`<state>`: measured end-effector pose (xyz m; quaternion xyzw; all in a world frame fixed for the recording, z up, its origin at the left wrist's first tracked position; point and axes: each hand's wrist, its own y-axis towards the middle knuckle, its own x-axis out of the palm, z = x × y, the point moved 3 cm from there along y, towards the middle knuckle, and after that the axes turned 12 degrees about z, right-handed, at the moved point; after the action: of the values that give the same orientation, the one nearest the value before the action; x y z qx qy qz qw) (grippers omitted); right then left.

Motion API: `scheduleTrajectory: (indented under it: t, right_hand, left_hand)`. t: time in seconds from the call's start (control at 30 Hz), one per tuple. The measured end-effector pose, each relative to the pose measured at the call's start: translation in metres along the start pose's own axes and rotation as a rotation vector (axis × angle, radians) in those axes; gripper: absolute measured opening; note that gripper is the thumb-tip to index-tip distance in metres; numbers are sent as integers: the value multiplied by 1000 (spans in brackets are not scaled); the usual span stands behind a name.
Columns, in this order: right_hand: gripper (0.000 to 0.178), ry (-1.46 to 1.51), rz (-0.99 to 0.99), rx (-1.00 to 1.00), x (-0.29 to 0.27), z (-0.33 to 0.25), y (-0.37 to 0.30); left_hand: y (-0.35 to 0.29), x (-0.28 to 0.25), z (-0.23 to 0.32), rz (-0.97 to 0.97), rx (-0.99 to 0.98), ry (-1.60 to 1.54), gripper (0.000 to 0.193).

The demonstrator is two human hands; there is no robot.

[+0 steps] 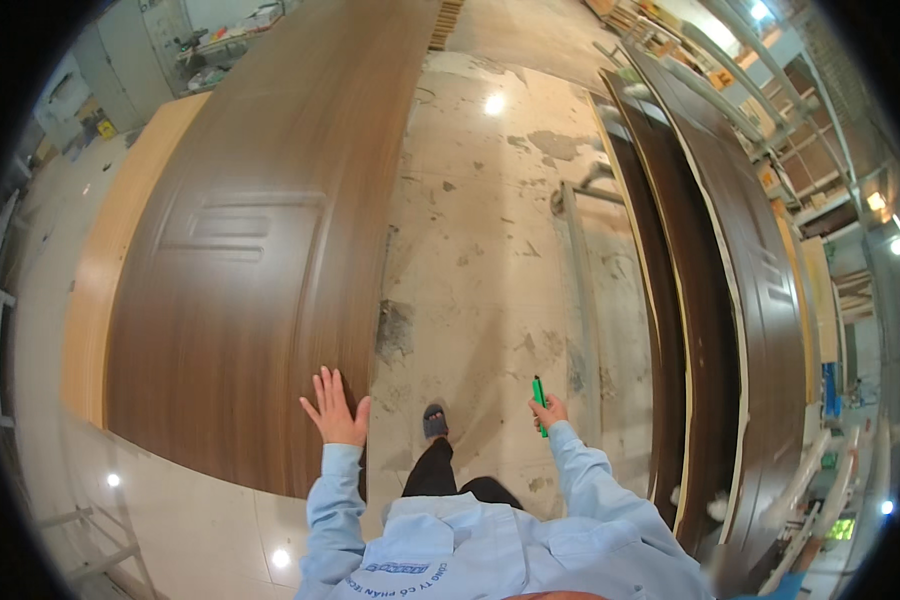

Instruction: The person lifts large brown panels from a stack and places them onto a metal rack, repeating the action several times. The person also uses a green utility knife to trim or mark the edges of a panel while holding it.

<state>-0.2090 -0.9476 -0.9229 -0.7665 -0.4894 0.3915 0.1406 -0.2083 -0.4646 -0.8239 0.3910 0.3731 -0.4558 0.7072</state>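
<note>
My left hand (336,410) lies flat with spread fingers on a large brown wood-grain door panel (240,340), close to its right edge. The panel has a pressed relief pattern of angular lines and rests flat on my left. In my right hand (550,410) is a green utility knife (539,400), held upright over the floor with its dark tip pointing away from me. The fingers wrap round its body, and part of the handle is hidden by them. Whether a blade is out cannot be made out.
A pale wooden panel (120,260) lies beneath the brown one, jutting out left. To my right, several dark door panels (770,300) stand on edge along a grey metal frame (580,260). Between both sides runs a stained tile floor (470,230). A cluttered bench (220,45) stands far left.
</note>
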Motion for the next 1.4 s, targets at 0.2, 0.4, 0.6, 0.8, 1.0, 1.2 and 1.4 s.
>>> scheduleTrajectory:
  t: [0.2, 0.4, 0.6, 0.8, 1.0, 1.2, 1.4]
  right_hand:
    - [26, 96, -12, 28, 24, -97, 101]
    - [26, 78, -63, -11, 44, -204, 255]
    - [27, 181, -22, 47, 68, -344, 408]
    - [28, 299, -65, -40, 76, -525, 547]
    - [28, 383, -60, -38, 72, -633, 683]
    - [25, 471, -132, 127, 83, -695, 800]
    - [30, 424, -11, 5, 108, -794, 881]
  left_hand:
    - [121, 63, 55, 58, -10, 170, 88]
    - [297, 153, 90, 112, -22, 223, 88]
    - [459, 229, 115, 64, -105, 213, 86]
    - [613, 306, 139, 6, -168, 192, 81]
    - [783, 378, 173, -11, -133, 345, 82]
    - [1001, 457, 224, 62, -70, 297, 86]
    - [1246, 554, 301, 11, 83, 270, 89]
